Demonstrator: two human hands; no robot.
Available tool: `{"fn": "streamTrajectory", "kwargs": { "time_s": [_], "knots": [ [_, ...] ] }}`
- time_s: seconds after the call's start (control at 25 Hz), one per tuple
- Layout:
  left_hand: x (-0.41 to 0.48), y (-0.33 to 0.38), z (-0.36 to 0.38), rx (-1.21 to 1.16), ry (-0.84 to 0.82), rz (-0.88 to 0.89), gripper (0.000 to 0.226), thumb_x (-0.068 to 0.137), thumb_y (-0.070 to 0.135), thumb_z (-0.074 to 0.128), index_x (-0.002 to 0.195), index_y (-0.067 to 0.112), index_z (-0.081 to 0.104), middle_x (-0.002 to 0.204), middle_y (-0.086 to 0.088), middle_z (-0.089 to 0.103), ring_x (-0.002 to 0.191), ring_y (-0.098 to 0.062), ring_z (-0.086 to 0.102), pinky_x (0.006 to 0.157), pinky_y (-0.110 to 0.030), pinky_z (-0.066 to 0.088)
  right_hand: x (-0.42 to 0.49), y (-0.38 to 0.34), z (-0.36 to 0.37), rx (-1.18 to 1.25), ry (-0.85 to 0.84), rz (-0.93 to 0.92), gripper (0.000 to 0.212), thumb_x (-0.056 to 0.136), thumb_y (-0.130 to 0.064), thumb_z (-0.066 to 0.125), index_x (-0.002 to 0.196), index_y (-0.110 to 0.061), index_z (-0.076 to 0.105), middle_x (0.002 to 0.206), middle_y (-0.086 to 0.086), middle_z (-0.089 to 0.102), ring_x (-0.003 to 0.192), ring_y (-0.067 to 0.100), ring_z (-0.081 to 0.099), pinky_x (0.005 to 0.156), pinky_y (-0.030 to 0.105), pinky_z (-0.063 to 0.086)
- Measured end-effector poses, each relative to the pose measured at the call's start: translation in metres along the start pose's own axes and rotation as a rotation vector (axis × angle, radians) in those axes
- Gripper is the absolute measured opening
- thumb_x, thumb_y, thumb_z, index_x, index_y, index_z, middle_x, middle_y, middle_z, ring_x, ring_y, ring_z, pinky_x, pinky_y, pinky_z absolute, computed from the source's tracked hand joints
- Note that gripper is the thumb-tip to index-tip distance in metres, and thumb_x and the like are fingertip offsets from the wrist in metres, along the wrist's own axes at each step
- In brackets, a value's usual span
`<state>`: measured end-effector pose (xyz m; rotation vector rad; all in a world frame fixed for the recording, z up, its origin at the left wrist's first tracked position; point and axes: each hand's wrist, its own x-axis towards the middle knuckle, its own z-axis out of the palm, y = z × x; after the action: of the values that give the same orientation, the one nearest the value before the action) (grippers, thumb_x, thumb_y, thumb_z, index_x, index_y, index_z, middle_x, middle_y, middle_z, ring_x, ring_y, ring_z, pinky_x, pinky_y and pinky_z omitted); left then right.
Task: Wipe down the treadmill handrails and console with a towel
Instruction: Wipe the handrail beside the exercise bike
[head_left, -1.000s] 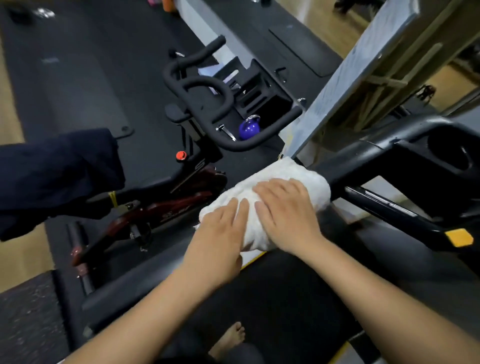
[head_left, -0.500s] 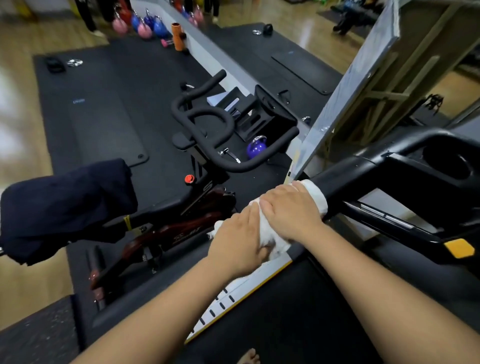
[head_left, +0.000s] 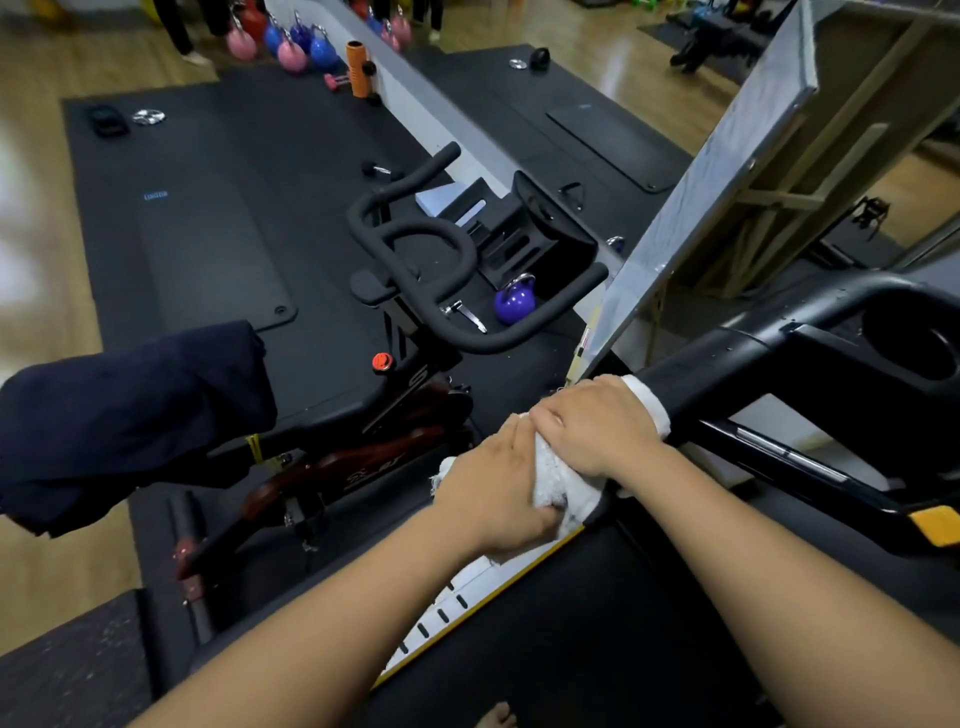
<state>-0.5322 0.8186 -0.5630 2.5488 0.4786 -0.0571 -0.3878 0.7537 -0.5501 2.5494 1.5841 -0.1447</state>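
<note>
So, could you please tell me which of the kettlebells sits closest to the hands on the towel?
The purple kettlebell, alone on the black mat behind the exercise bike's handlebar. The pink and blue ones cluster far off at the mat's back edge.

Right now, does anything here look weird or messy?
A dark cloth is draped over the exercise bike's seat, which looks out of place. A purple kettlebell sits on the mat under the bike's handlebars, away from the others by the wall.

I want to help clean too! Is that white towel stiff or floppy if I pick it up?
Probably floppy: the white towel bunches and wraps round the treadmill handrail under the left hand and right hand. Likely light, since it crumples easily. Its fuzzy surface should not feel slippery.
</note>
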Motion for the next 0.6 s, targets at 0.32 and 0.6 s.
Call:
{"fn": "streamTrajectory", "kwargs": {
  "time_s": [0.32,0.6],
  "knots": [
    [-0.001,-0.01,0.005,0.025,0.021,0.016,0.093,0.077,0.062,0.06,0.151,0.024,0.019,0.152,0.01,0.034,0.128,-0.019,0.048,0.094,-0.039,0.046,-0.039,0.049,-0.002,0.075,0.133,-0.264,0.044,0.096,-0.045,0.025,0.116,-0.033,0.062,0.125,-0.009,0.061,0.122,0.018,0.052,0.103,0.038,0.034],
    [-0.019,-0.001,0.004,0.13,0.069,0.007,0.078,0.072,0.052,0.052,0.139,0.014,0.04,0.13,-0.002,0.053,0.111,-0.026,0.057,0.089,-0.04,0.049,-0.032,-0.001,0.005,0.067,0.19,-0.09,0.046,0.095,-0.04,0.022,0.103,-0.028,0.066,0.113,-0.006,0.067,0.106,0.022,0.057,0.098,0.039,0.033]
  ]
}}
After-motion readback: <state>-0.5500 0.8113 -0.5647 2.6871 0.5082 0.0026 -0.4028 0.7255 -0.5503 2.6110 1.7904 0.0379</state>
